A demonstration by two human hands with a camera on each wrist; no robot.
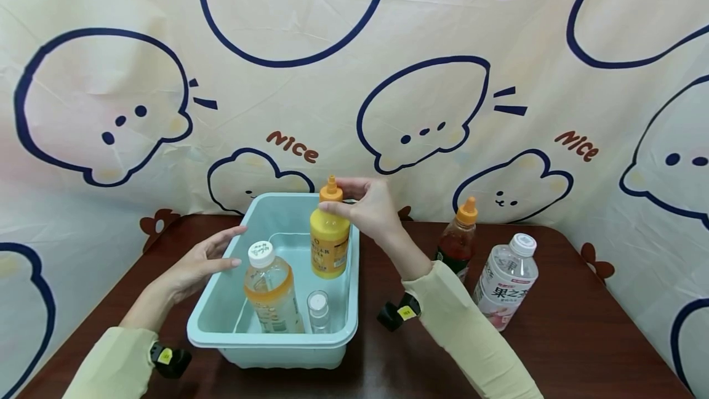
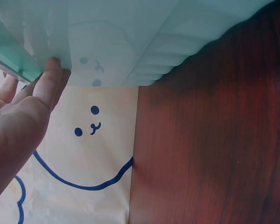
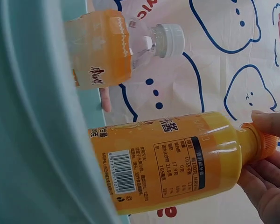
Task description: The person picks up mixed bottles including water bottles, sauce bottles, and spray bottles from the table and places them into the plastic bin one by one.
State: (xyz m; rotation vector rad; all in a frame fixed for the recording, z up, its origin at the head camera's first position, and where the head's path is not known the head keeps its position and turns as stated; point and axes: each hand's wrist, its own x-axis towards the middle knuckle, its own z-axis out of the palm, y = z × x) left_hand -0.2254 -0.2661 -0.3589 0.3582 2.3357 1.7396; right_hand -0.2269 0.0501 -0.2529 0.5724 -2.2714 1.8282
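Observation:
My right hand (image 1: 368, 209) pinches the orange cap of a yellow squeeze bottle (image 1: 329, 233) between thumb and fingers. The bottle is upright, its lower part inside the pale blue-green plastic bin (image 1: 221, 319); whether it touches the bottom I cannot tell. In the right wrist view, the squeeze bottle's (image 3: 177, 163) label and barcode face the camera. My left hand (image 1: 205, 257) rests at the bin's left rim, fairly straight fingers (image 2: 52, 79) touching the wall. Inside the bin stand a white-capped drink bottle (image 1: 274, 300) with an orange band and a small clear bottle (image 1: 319, 316).
Right of the bin, a dark red sauce bottle (image 1: 455, 245) with an orange nozzle stands partly behind my right forearm. Beside it is a clear bottle (image 1: 506, 282) with a white cap and label. A patterned cloth (image 1: 332, 97) hangs behind the brown table (image 1: 587, 337).

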